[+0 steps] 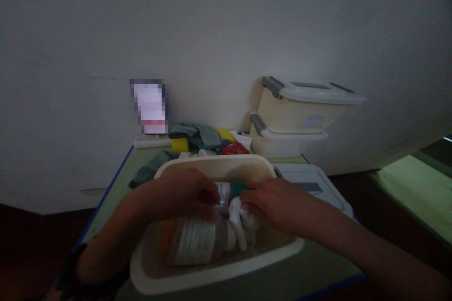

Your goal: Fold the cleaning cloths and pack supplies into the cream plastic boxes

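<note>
My left hand [196, 194] curls by a small bottle [223, 193], and my right hand [270, 201] touches its green cap [237, 190]. I can't tell if either one grips it. The bottle is in a cream tub [226, 274], just past a big spray bottle [195, 243] lying down.

The green desk [120, 188] carries a central cream tub [226, 275], cloth [151, 169] at ten o'clock, lidded box [277, 146] at one, pale lid [326, 181] at two.

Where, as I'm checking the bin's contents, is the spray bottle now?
In the head view, the spray bottle lies along the near side of the cream bin, below the left hand, its white nozzle beside the right hand.
</note>
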Tool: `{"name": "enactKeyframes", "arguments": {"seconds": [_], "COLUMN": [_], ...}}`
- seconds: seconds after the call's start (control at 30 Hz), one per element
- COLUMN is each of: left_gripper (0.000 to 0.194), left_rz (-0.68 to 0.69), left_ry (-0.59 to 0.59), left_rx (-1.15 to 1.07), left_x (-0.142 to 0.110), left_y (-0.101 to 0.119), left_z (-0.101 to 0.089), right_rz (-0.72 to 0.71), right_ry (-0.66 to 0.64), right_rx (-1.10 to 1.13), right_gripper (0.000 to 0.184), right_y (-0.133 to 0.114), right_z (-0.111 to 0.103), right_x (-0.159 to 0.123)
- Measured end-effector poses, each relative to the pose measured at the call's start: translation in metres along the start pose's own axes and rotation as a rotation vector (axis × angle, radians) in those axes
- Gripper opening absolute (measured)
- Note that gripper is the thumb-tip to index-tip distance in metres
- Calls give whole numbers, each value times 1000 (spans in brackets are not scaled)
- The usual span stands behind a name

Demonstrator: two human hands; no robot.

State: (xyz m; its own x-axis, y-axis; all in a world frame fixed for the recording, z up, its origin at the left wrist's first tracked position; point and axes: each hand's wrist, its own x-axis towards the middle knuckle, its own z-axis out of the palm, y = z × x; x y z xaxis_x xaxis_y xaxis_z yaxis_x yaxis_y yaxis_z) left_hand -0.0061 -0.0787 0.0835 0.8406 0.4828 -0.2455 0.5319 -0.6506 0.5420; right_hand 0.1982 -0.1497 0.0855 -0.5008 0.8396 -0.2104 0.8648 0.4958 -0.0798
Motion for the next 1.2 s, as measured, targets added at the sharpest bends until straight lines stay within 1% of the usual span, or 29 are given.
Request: {"name": "enactKeyframes", "arguments": {"seconds": [0.07,0.1,0.2,0.27,0.4,0.5,0.57,0.67,0.73,0.8,0.83,0.9,1.0,1.03,1.13,1.17,1.2], "left_gripper": [23,27,33,34,33,32,31,32,30,26,24,25,26,26,27,29,31], "left_rz": [-6,-23,-79,-103,-125,-119,-113,-104,-104,-107,-109,-111,-97,-94,-103,-111,-116], "left_ry": [-72,-87,-86,-80,-84,-74,-73,-82,-99,-103,-102,-100,-102,-100,-103,-106,-110], "left_rx": [-2,7,53,78,77,60,49,43,47,51,53,55,62,64,55,49,44], "left_x": [-2,-4,-7,-9,-10,-9,-8,-7,-7,-7,-7,-7,-7,-7,-7,-8,-8], "left_y": [2,4,8,10,7,2,-2,-4,-2,1,3,5,6,7,7,7,6], "left_z": [0,0,-1,-3,-3,0,2,3,2,0,-1,-2,-3,-3,-4,-5,-5], "right_rz": [-14,-35,-103,-120,-78,-5,56,116,139,151,139,71,-24,-37,-103,-136,-160], "right_ry": [22,48,117,153,177,205,186,113,78,49,39,27,28,25,-7,-26,-43], "right_rx": [-42,-61,-44,-12,-66,-137,-152,-156,-142,-91,-57,30,182,225,288,295,302], "right_gripper": [14,14,15,17,18,15,13,13,14,15,16,15,7,10,42,47,48], "right_y": [0,0,2,4,4,-4,-13,-22,-23,-18,-14,-7,-1,0,0,1,4], "right_z": [0,-1,-6,-10,-9,-6,-5,-5,-5,-5,-6,-7,-13,-15,-21,-23,-26], "right_x": [0,0,-4,-7,-11,-13,-14,-13,-9,-6,-4,-3,-5,-7,-14,-17,-21]}}
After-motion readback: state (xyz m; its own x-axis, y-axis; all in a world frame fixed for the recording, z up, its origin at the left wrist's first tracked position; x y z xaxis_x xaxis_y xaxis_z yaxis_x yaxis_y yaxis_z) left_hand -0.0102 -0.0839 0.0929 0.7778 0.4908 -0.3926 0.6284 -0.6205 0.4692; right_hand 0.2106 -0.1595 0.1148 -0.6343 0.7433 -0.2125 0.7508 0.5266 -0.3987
